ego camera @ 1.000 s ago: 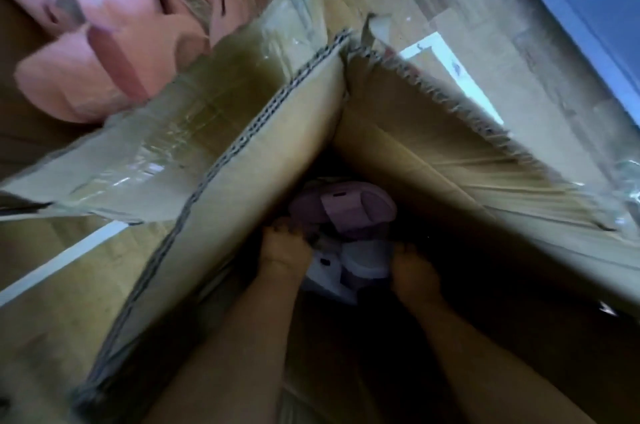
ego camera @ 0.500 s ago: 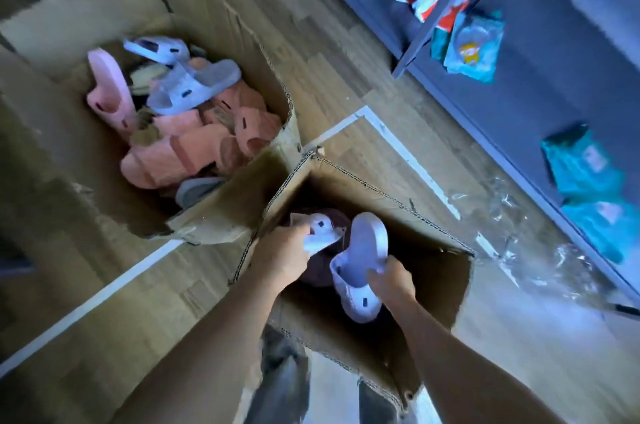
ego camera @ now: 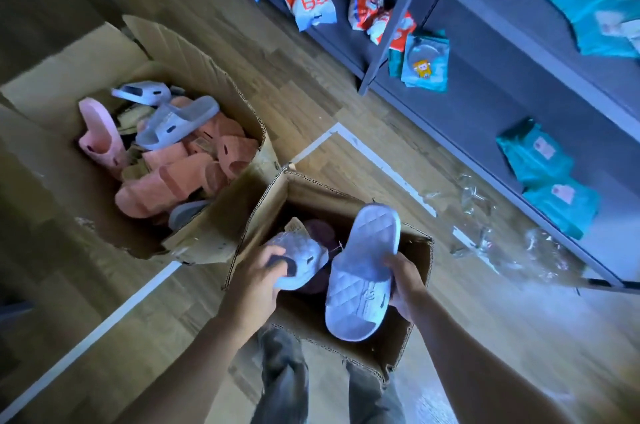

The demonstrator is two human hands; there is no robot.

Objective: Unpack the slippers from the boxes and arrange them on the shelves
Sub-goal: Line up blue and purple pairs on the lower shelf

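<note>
— Cardboard first: which box are the hands over?

— The smaller box (ego camera: 412,326), open-topped on the wooden floor (ego camera: 311,104), near the bottom of the view. Both hands are above its opening, each closed around a pale lilac slipper.

— Which hand has which?

— The left hand (ego camera: 254,279) grips the smaller-looking lilac slipper (ego camera: 301,259), fingers curled over its strap, with a paper tag (ego camera: 296,227) sticking up at its far end. The right hand (ego camera: 403,281) clasps the quilted lilac slipper (ego camera: 363,271) by its side edge, sole side partly turned, toe end pointing toward the person's legs.

— Do the two slippers touch?

— They sit just beside each other; I cannot tell whether they meet. Beneath them, inside the box, lies a dark purple slipper (ego camera: 318,233).

— And the other box?

— The larger box (ego camera: 194,52) stands to the left, touching the smaller one at a corner. It holds a heap of slippers: several salmon pink ones (ego camera: 166,181), a pale pink one (ego camera: 98,132) against the left side, two greyish-lilac ones (ego camera: 173,123) on top.

— The shelves?

— A dark shelf unit (ego camera: 485,104) runs along the right. Its lower levels carry red-and-white packets (ego camera: 308,0) and teal packets (ego camera: 547,181). Crumpled clear plastic (ego camera: 485,215) lies on the floor in front of it.
</note>
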